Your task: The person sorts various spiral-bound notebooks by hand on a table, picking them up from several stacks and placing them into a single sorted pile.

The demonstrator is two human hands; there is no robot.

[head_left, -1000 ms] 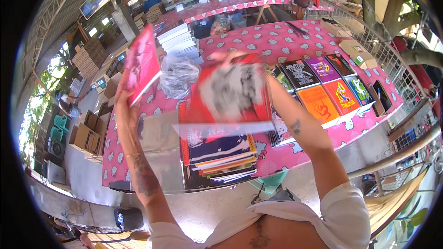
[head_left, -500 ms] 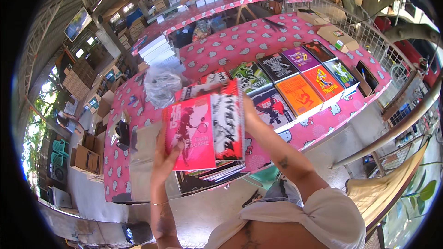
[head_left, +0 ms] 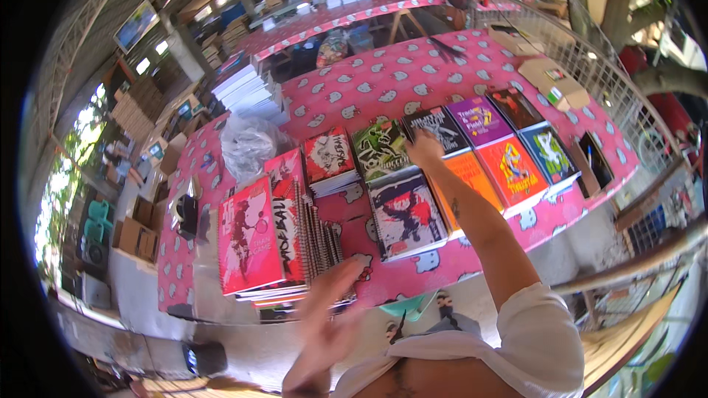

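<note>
Our left hand [head_left: 324, 324] blurred, fingers spread, holding nothing, just below the spiral notebook stack [head_left: 276, 239] | our right hand [head_left: 425, 149], fingers pressed on the dark-covered book [head_left: 439, 129] atop the pink worktop [head_left: 383, 81]

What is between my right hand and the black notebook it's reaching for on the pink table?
Nothing visible. The right hand already rests at the near edge of the black graffiti-cover notebook, its arm passing above the orange-cover notebook without any object blocking it.

Single head-worn fisheye view, steeply downward; pink-clothed table [head_left: 383, 88] close below
</note>
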